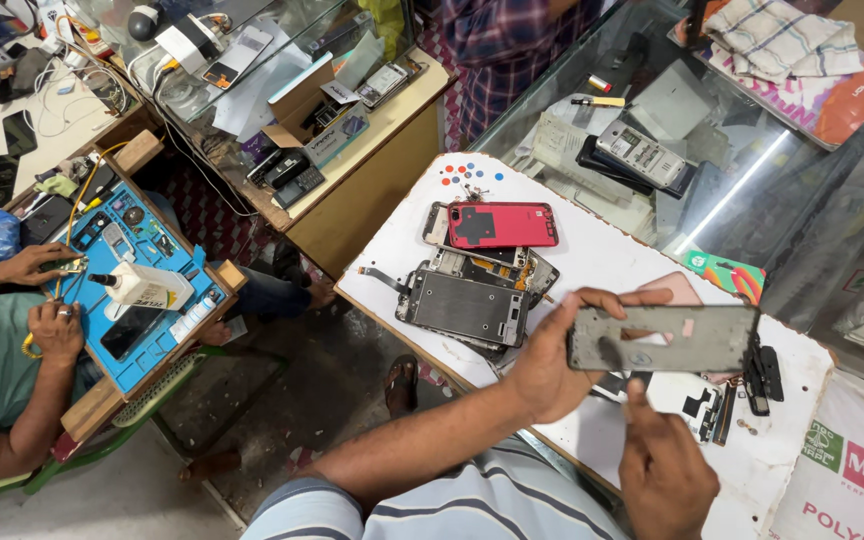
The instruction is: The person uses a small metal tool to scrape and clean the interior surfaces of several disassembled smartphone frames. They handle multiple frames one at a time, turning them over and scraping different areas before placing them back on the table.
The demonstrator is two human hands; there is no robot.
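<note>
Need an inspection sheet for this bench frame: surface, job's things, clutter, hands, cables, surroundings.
Surface: white board used as a worktop, with coloured dots near its far corner.
Job's things: grey metal phone frame plate, held level above the board.
Clutter: red phone back, opened phone chassis, small black parts, pink card.
Hands: left hand grips the plate's left end; right hand has a finger up at its lower edge.
Cables: white and yellow leads on the far bench.
Surroundings: glass display counter holding phones; another person's hands at a blue repair mat.
</note>
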